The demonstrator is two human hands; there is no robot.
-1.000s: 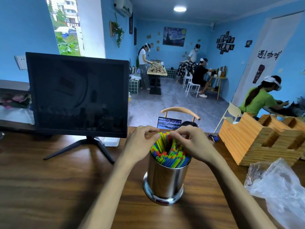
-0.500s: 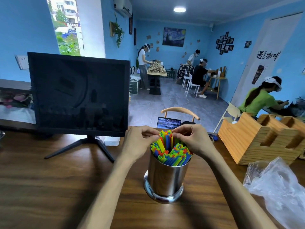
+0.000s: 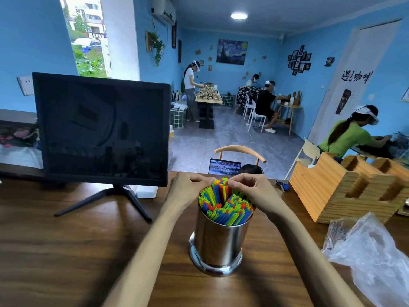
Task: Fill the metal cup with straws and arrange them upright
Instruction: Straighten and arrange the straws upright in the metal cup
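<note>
A shiny metal cup (image 3: 218,242) stands upright on the wooden table (image 3: 66,251), packed with colourful straws (image 3: 228,207) in green, blue, red and yellow. A bunch at the cup's far side stands taller than the rest. My left hand (image 3: 188,188) is at the cup's left rim, fingers curled against that tall bunch. My right hand (image 3: 250,189) comes from the right, fingertips pinching the tops of the same straws. The two hands almost meet above the cup.
A dark monitor (image 3: 101,129) on a splayed stand occupies the table's left. A slotted wooden rack (image 3: 345,187) sits at the right, with a crumpled clear plastic bag (image 3: 374,258) in front of it. A chair back (image 3: 241,150) and several people are beyond the table.
Both hands have stayed at the straw tops, pulling the far bunch a little higher and closer together. The cup has not moved on the table.
</note>
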